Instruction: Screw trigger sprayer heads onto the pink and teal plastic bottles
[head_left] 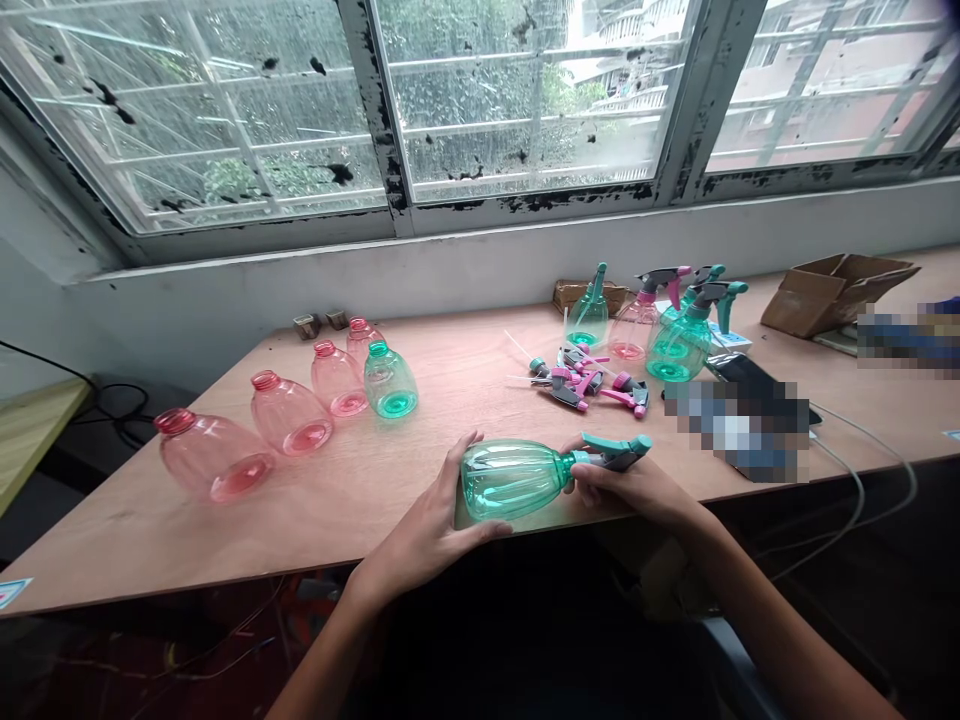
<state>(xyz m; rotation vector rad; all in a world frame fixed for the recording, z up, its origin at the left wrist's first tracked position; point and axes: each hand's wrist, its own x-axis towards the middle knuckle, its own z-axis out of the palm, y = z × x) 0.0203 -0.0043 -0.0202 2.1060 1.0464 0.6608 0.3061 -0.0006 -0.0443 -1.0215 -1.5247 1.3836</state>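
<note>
A green see-through spray bottle point(514, 480) lies on its side between my hands, just over the table's front edge. Around its base wraps my left hand point(435, 525), thumb below and fingers above. At the neck, my right hand point(615, 480) grips the collar of the teal and grey trigger head point(619, 452), which sits on the bottle's mouth. Whether the collar is fully screwed down I cannot tell. Beyond them lies a heap of pink and grey trigger heads point(577, 382). To the left stand several pink bottles without heads point(291, 415) and one green bottle point(390, 382).
Bottles with trigger heads fitted, several green point(679, 345) and one pink point(634, 328), stand at the back right. Near them are a black phone point(761, 385), white cables point(862, 470) and an open cardboard box point(817, 290). A window point(525, 100) rises behind the table point(337, 510).
</note>
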